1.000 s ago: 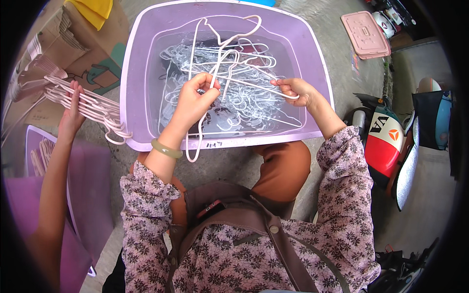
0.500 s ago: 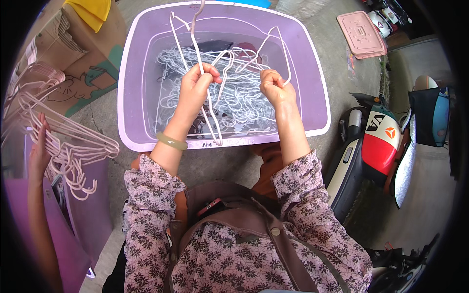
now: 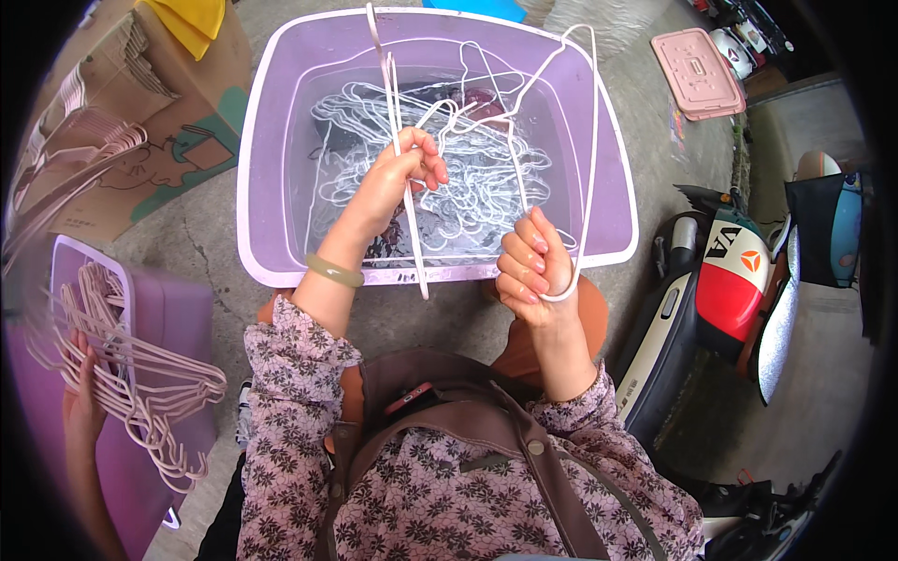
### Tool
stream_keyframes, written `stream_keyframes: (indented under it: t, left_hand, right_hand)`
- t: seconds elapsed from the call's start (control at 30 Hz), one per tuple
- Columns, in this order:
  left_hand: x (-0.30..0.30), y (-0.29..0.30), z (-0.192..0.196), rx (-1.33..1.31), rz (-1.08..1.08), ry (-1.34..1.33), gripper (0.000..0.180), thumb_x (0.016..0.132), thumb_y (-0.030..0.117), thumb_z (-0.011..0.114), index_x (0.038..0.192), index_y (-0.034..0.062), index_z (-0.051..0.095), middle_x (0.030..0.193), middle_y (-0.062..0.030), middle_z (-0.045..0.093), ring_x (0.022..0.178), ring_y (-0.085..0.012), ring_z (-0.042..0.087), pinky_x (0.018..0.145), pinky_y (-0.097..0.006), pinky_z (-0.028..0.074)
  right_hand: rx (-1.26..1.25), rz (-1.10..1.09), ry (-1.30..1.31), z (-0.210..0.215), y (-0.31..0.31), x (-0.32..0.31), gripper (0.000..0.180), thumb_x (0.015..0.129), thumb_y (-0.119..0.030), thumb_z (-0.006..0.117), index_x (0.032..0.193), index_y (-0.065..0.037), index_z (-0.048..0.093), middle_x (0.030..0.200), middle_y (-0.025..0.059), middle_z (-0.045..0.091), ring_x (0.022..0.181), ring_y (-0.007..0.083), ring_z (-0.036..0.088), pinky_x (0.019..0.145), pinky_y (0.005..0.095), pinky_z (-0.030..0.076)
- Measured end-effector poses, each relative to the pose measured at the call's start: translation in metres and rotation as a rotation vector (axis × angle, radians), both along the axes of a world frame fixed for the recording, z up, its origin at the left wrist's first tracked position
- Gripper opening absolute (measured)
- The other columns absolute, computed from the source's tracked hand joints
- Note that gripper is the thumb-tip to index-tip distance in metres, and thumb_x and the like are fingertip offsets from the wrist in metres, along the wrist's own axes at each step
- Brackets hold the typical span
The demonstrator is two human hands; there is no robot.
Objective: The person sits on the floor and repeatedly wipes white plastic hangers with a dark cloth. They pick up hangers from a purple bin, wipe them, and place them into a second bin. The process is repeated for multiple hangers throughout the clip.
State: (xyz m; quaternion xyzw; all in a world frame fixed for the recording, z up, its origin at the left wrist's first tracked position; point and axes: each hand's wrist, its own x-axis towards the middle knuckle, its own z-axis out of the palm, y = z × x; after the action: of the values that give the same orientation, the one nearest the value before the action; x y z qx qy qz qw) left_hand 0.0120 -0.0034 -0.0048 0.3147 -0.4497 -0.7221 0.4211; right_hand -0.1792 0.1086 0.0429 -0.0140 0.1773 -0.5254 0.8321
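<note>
Grey concrete floor (image 3: 208,280) on my feed, thin crack at left. Brown cardboard box (image 3: 178,117), green print on side, upper left. Scooter (image 3: 730,304), red and cream panel, stands at right; pink lid (image 3: 697,79) farther up. Smooth grey stretch (image 3: 828,402) beyond scooter: floor or wall, I can't tell. Light soft.

An open gap lies between my left hand (image 3: 398,187) and my right hand (image 3: 533,266), but the edge-on hanger (image 3: 414,234) I hold on one side and the looped hanger (image 3: 593,112) on the other wall it in. Tangled hangers (image 3: 472,187) block reaching down into the tub (image 3: 267,168); rightward, bare floor (image 3: 645,136) leaves me passage before the scooter (image 3: 734,280).
</note>
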Motion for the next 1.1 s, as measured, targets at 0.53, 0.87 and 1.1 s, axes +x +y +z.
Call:
stream_keyframes:
  t: [0.53,0.87,1.1]
  left_hand:
    - [0.073,-0.001,0.011,0.262,0.044,-0.105,0.028,0.088,0.012,0.044,0.115,0.0068,0.036,0.091,-0.0133,0.063,0.091,-0.0295,0.065,0.072,-0.033,0.050]
    - [0.003,0.017,-0.004,0.062,0.390,-0.001,0.046,0.099,0.040,0.031,0.123,0.0006,0.037,0.107,-0.0211,0.061,0.099,-0.0235,0.060,0.084,-0.034,0.047]
    - [0.023,0.005,0.007,0.120,0.288,0.163,0.037,0.096,0.026,0.038,0.119,-0.0026,0.043,0.111,-0.0215,0.060,0.098,-0.0286,0.061,0.086,-0.038,0.047]
  right_hand:
    - [-0.507,-0.286,1.976,0.016,-0.065,-0.064,0.034,0.095,-0.026,0.047,0.079,-0.001,0.065,0.053,0.0003,0.048,0.053,0.0067,0.041,0.051,0.0260,0.035]
    - [-0.817,0.119,1.737,-0.033,-0.040,0.077,0.026,0.093,-0.023,0.050,0.100,0.002,0.053,0.059,0.0170,0.054,0.052,0.0259,0.057,0.050,0.0368,0.041]
    - [-0.561,0.552,1.162,-0.031,-0.047,0.081,0.019,0.095,-0.022,0.041,0.096,-0.004,0.048,0.068,0.0014,0.051,0.054,0.0082,0.049,0.048,0.0248,0.038]
